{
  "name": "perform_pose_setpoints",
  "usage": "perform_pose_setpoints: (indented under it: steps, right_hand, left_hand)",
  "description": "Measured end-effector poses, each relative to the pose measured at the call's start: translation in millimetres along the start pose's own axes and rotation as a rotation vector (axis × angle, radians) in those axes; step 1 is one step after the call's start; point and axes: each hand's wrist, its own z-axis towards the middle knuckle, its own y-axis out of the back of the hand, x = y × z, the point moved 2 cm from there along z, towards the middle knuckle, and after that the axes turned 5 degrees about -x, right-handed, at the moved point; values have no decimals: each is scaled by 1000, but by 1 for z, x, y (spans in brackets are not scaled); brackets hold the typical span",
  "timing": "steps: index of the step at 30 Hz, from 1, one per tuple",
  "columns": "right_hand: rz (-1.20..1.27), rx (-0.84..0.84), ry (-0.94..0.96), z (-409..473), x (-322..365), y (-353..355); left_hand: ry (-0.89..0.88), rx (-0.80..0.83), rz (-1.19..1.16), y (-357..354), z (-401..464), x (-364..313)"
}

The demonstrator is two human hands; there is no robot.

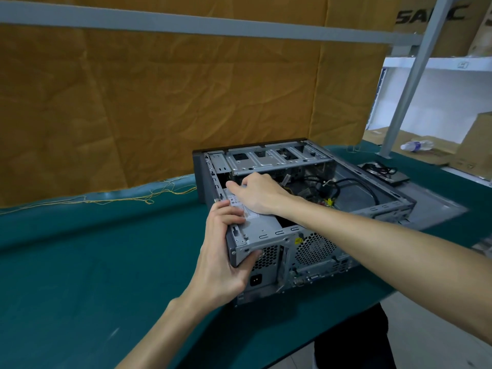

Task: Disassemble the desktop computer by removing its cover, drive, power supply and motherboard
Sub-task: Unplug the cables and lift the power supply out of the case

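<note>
An open grey desktop computer case [394,206] lies on its side on the green table, its cover off and its rear panel facing me. The silver power supply [262,222] sits in the near left corner, with its label upward. My left hand [226,251] grips the case's near left corner, thumb on the rear panel and fingers over the top edge. My right hand [255,193] rests on the power supply's far end, its fingers curled over that edge. An empty metal drive cage [277,158] spans the far side. Black and yellow cables [327,193] lie inside.
A removed black drive with cables [383,171] lies on the table beyond the case. The green table [93,262] extends left, with loose yellow threads [106,199] near a brown paper backdrop. A grey shelf post [410,83], cardboard boxes and a plastic bottle [416,145] stand at right.
</note>
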Motion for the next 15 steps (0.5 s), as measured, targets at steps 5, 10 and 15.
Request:
perform_pose_setpoints:
  steps: [5, 10, 15]
  right_hand:
    - [-17, -28, -29, 0, 1, -7]
    - [11, -23, -33, 6, -2, -4]
    - [37, 60, 13, 3, -10, 1]
  left_hand:
    - [-10, -38, -2, 0, -2, 0]
    - [2, -57, 3, -2, -2, -5]
    - [36, 90, 94, 17, -1, -13]
